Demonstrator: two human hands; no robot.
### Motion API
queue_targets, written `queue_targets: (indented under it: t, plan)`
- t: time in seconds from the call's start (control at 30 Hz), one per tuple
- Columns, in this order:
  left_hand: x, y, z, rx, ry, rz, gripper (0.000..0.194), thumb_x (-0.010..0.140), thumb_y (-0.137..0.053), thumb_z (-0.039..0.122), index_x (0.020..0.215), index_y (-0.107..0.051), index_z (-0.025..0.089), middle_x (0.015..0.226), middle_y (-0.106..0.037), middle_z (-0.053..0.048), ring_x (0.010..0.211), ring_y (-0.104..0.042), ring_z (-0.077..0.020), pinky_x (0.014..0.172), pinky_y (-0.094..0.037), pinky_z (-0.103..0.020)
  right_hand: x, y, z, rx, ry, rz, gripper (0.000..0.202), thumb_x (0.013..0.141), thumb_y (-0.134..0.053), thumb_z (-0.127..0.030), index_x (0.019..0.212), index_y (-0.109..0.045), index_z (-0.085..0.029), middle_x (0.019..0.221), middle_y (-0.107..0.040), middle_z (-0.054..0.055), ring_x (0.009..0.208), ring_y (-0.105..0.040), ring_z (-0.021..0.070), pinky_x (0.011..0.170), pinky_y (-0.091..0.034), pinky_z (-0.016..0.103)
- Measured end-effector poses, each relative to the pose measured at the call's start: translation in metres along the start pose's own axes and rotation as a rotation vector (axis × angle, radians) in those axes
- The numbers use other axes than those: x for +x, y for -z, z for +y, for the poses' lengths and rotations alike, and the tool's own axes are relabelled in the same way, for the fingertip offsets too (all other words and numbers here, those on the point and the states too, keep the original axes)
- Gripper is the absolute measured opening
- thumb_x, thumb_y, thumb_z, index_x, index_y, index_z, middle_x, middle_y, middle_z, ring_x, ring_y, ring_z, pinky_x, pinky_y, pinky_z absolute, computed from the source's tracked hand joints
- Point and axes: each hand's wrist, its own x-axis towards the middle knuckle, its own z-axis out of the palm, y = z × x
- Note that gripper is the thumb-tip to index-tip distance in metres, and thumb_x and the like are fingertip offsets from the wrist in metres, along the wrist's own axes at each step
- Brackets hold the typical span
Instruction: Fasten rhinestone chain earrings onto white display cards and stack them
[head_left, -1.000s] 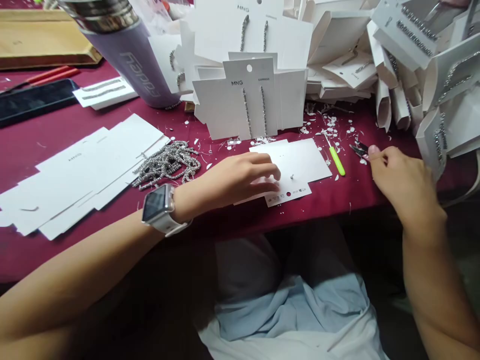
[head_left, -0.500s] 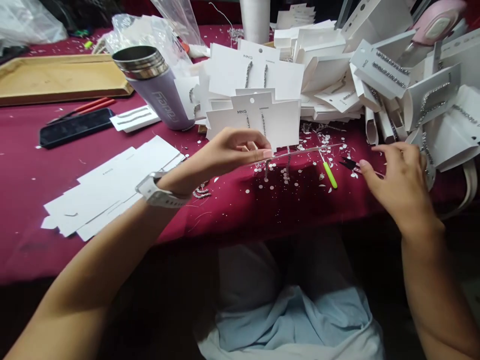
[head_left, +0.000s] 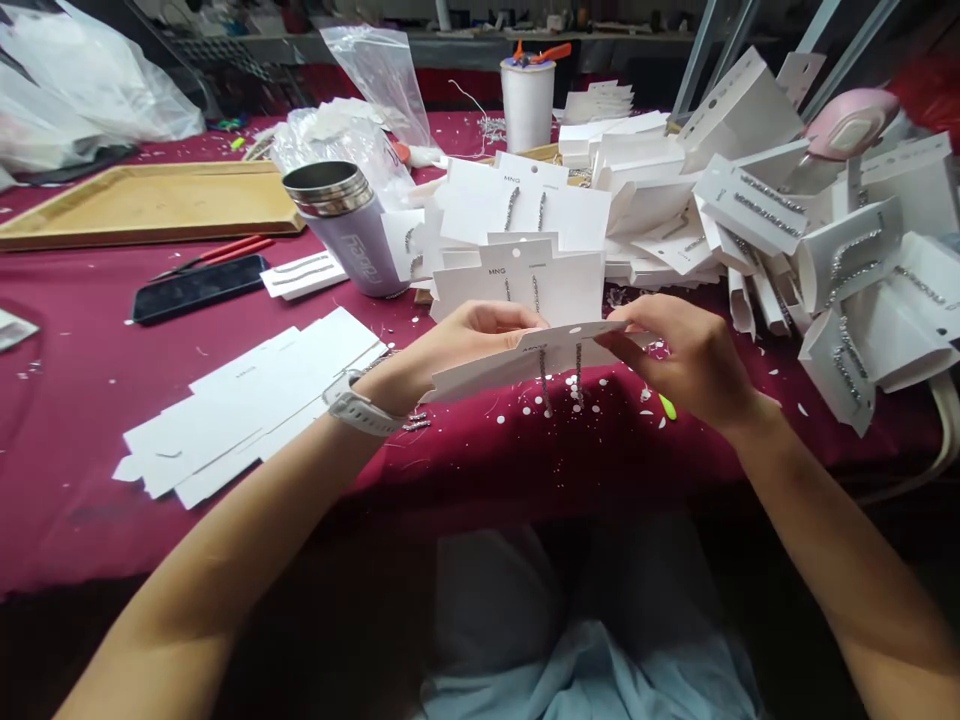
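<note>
Between my hands is a white MNG card, tilted, with two sparkly chain earrings hanging from it. My left hand pinches the card's upper left part. At its right end, my right hand grips the edge between thumb and fingers. Just behind stand more white cards with earrings. A lime-green handle lies below my right hand, its other end hidden. Small white discs are scattered on the maroon cloth beneath the card.
Flat white cards lie at left, near a black phone, red-handled tool, purple tumbler and wooden tray. Folded cards with chains are heaped at right. Behind stands a white cup.
My right hand has moved left from beside the dark-tipped snips and taken hold of the card's right end. The card now shows its front face. The camera view has tilted upward.
</note>
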Motion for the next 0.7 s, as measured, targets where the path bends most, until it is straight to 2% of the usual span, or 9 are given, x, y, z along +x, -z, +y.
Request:
queue_targets:
  t: [0.07,0.17,0.23,0.3,0.37,0.47,0.57,0.7]
  plan:
    - [-0.006,0.005,-0.002,0.082,-0.082,0.008,0.027,0.086,-0.049,0.041,0.101,-0.062,0.023,0.090,-0.067,-0.001,0.079,-0.061,-0.0090,0.069,-0.048,-0.019,-0.001,-0.002,-0.001,-0.032,0.067,0.045,0.010,0.083,-0.054,-0.025,0.075,-0.055,-0.019,0.067,-0.063,0.001,0.063,-0.058,0.0128,0.061,-0.047,0.026]
    - [-0.016,0.014,-0.001,0.094,-0.247,-0.101,0.052,0.086,-0.035,0.059,0.118,-0.053,0.022,0.108,-0.063,-0.007,0.101,-0.058,-0.0178,0.088,-0.046,-0.032,-0.010,-0.006,-0.003,-0.056,0.154,0.119,0.009,0.077,-0.060,-0.014,0.076,-0.053,-0.019,0.064,-0.062,0.000,0.060,-0.055,0.0117,0.058,-0.046,0.025]
    - [-0.021,0.016,0.001,0.242,-0.353,-0.174,0.068,0.076,-0.044,0.068,0.126,-0.045,0.022,0.124,-0.053,-0.010,0.114,-0.050,-0.0237,0.097,-0.041,-0.038,-0.019,-0.010,-0.002,-0.076,0.200,0.163,0.013,0.073,-0.062,-0.010,0.079,-0.053,-0.018,0.065,-0.062,0.000,0.059,-0.054,0.0115,0.056,-0.046,0.025]
    - [-0.025,0.015,0.003,0.602,-0.504,-0.143,0.077,0.065,-0.063,0.062,0.128,-0.042,0.023,0.128,-0.050,-0.009,0.120,-0.042,-0.0260,0.102,-0.034,-0.040,-0.026,-0.014,0.001,-0.109,0.259,0.197,0.018,0.070,-0.064,-0.008,0.082,-0.054,-0.018,0.067,-0.063,0.001,0.060,-0.054,0.0118,0.055,-0.046,0.025]
    - [-0.025,0.010,0.002,0.903,-0.640,-0.002,0.063,0.071,-0.067,0.045,0.125,-0.044,0.022,0.119,-0.057,-0.008,0.115,-0.046,-0.0230,0.099,-0.034,-0.038,-0.030,-0.015,0.003,-0.139,0.313,0.221,0.021,0.066,-0.064,-0.008,0.083,-0.056,-0.018,0.067,-0.062,0.000,0.061,-0.053,0.0120,0.054,-0.047,0.025]
    - [-0.022,0.003,-0.005,0.999,-0.699,0.175,0.034,0.084,-0.055,0.031,0.115,-0.050,0.020,0.104,-0.064,-0.008,0.099,-0.055,-0.0187,0.087,-0.040,-0.033,-0.032,-0.013,0.005,-0.153,0.379,0.240,0.018,0.065,-0.062,-0.007,0.079,-0.057,-0.018,0.065,-0.061,0.000,0.058,-0.051,0.0111,0.052,-0.047,0.024]
    - [-0.018,-0.001,-0.013,0.940,-0.690,0.193,0.026,0.086,-0.051,0.031,0.109,-0.053,0.022,0.097,-0.066,-0.007,0.090,-0.058,-0.0178,0.082,-0.043,-0.032,-0.030,-0.010,0.003,-0.170,0.429,0.224,0.016,0.066,-0.057,-0.004,0.073,-0.058,-0.018,0.061,-0.060,-0.001,0.054,-0.050,0.0093,0.050,-0.046,0.023]
    - [-0.017,-0.002,-0.018,0.879,-0.689,0.195,0.027,0.086,-0.049,0.030,0.112,-0.053,0.025,0.096,-0.068,-0.004,0.087,-0.059,-0.0171,0.080,-0.043,-0.033,-0.027,-0.008,0.001,-0.193,0.438,0.219,0.021,0.068,-0.054,-0.003,0.064,-0.058,-0.023,0.057,-0.059,-0.005,0.051,-0.049,0.0073,0.048,-0.045,0.020]
